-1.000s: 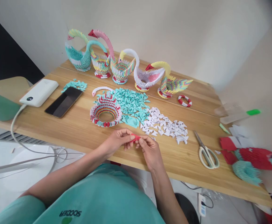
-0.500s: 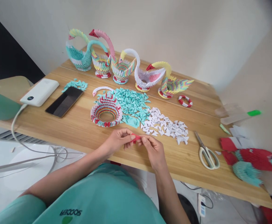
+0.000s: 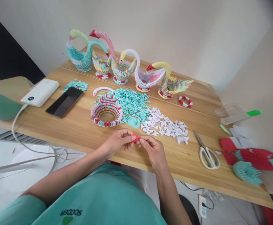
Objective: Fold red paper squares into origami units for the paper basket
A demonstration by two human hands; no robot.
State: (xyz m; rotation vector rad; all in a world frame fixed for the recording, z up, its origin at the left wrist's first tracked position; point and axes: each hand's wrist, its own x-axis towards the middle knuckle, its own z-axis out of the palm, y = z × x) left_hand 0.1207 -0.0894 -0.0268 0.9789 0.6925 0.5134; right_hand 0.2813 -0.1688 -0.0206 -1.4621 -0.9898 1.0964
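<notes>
Between my two hands, above the front of the table, is a small red folded paper piece [image 3: 136, 138]. My left hand [image 3: 121, 139] pinches its left side with thumb and fingers. The thumb and fingers of my right hand [image 3: 152, 149] are closed on its right end. Just beyond my hands sits a round paper basket [image 3: 106, 111] in red, white and several colours. Behind and to its right lie a heap of turquoise folded paper pieces [image 3: 133, 101] and a spread of white paper triangles [image 3: 166, 125].
Several paper swans [image 3: 148, 78] line the back. A red-and-white ring [image 3: 185, 101] lies near them. To the left are a phone [image 3: 65, 102] and a power bank [image 3: 41, 92]. Scissors [image 3: 208, 154] and red paper pieces [image 3: 255, 158] lie to the right. A white swan neck [image 3: 103, 89] lies behind the basket.
My hands stay in nearly the same place. The red paper piece is turned very slightly between my fingers, and the view has shifted a little.
</notes>
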